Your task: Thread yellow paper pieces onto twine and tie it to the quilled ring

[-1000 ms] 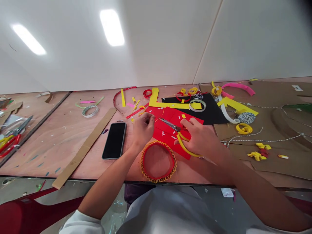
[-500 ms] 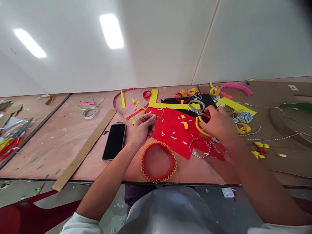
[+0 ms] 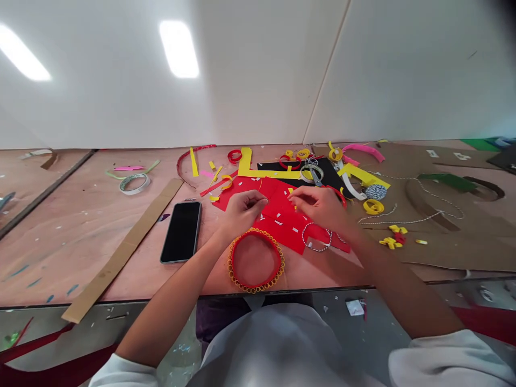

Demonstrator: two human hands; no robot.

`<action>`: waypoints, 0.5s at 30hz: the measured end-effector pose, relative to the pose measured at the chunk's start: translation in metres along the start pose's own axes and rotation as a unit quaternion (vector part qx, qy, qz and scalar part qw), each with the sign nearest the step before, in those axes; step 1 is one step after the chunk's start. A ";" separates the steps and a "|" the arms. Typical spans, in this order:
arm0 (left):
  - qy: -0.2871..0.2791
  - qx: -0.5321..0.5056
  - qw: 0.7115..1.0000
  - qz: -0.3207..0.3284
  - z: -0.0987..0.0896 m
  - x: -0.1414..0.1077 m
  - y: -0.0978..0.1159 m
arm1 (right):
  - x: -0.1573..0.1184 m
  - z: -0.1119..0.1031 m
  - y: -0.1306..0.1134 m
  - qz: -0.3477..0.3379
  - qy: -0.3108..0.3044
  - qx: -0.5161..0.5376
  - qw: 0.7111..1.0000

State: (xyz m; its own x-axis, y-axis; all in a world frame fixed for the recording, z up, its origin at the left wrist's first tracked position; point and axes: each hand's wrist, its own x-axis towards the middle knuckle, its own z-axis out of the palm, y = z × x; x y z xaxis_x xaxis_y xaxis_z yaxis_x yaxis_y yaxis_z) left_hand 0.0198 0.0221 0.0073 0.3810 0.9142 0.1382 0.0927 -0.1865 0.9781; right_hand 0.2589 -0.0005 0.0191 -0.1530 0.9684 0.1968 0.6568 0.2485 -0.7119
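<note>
My left hand [image 3: 244, 212] is closed in a pinch over the red paper sheets [image 3: 278, 188]; whatever its fingertips hold is too thin to make out. Facing it, my right hand [image 3: 320, 207] hovers with fingers bent and thumb slightly apart, nothing clear between them. Beside the right knuckles lie scissors [image 3: 317, 179], their handles partly hidden by that hand. Closer to my body, a red paper ring [image 3: 255, 285] edged with small yellow coils rests at the table edge. A striped cord loop [image 3: 310, 244] lies below my right hand.
A phone [image 3: 181, 232] and a long cardboard strip [image 3: 129, 244] lie left. A tape roll [image 3: 134, 184] sits farther left. Yellow strips [image 3: 268, 173], black paper [image 3: 270, 166], a striped cord ball [image 3: 375, 192] and small yellow pieces [image 3: 391, 243] are scattered behind and right.
My right hand has let go of the scissors, leaving them on the papers, and has moved left toward my left hand. My left hand stays pinched. The view has shifted slightly right.
</note>
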 end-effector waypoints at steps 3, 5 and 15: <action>-0.028 0.036 0.999 0.023 0.004 -0.002 0.002 | -0.002 0.014 -0.026 -0.010 -0.043 0.101 0.994; -0.043 0.055 0.997 0.033 0.006 -0.003 0.003 | -0.002 0.021 -0.036 0.012 -0.057 0.172 0.983; -0.029 0.030 0.997 0.069 0.009 -0.004 0.004 | -0.001 0.045 -0.046 0.123 0.029 0.427 0.895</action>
State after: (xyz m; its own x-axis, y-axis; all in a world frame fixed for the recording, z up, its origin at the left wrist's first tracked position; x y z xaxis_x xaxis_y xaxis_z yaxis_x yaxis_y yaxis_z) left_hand 0.0274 0.0147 0.0096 0.4458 0.8568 0.2590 0.0906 -0.3310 0.9393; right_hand 0.1955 -0.0118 0.0218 -0.0268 0.9995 -0.0192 -0.1425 -0.0228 -0.9895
